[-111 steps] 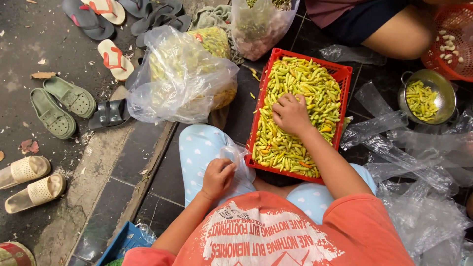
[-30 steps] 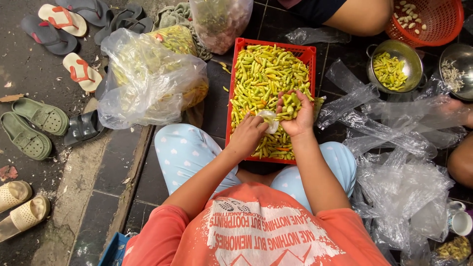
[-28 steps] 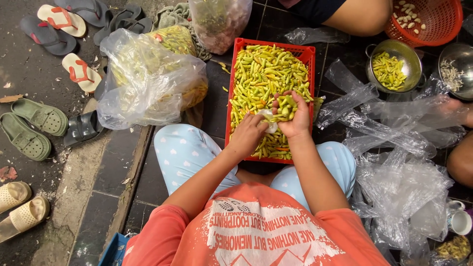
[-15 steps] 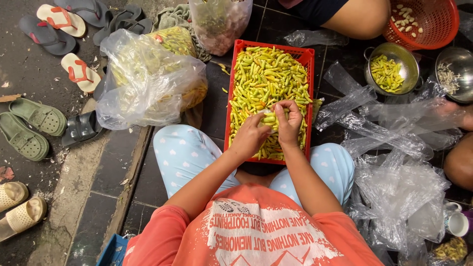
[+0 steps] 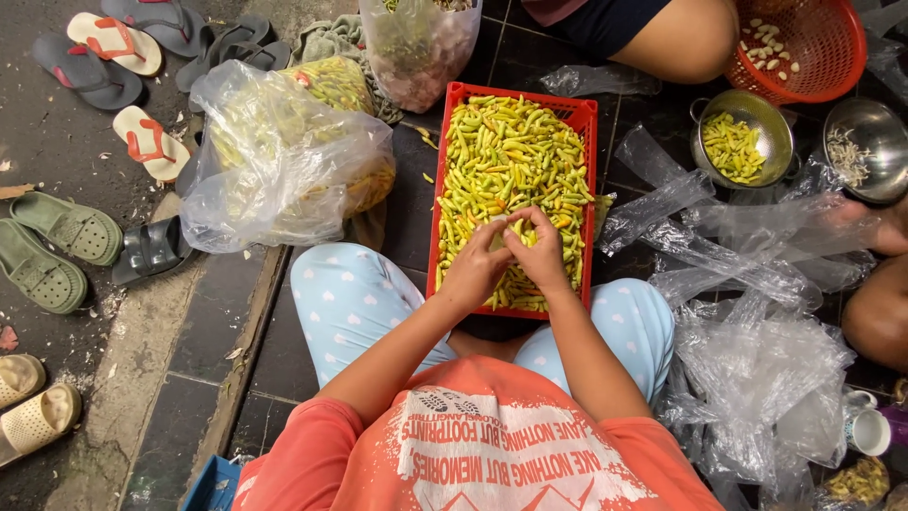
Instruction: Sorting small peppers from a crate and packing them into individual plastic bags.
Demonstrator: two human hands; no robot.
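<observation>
A red plastic crate (image 5: 433, 232) full of green and yellow chili peppers (image 5: 506, 156) lies on the dark tiled floor between my knees. My left hand (image 5: 476, 272) and my right hand (image 5: 539, 251) meet over the near half of the crate. Together they pinch a small clear plastic bag (image 5: 499, 233) holding some chilies. My legs in pale blue dotted trousers frame the crate on both sides.
A big clear bag of chilies (image 5: 274, 156) sits left of the crate. Loose clear bags (image 5: 757, 312) pile up at the right. Two metal bowls (image 5: 742, 142), a red basket (image 5: 804, 47) and other people's legs are at the top right. Sandals (image 5: 104, 57) lie at the left.
My left hand came from my knee to the crate with the small bag. My right hand, which scooped chilies, has closed in on the bag, and both hands now hold it together.
</observation>
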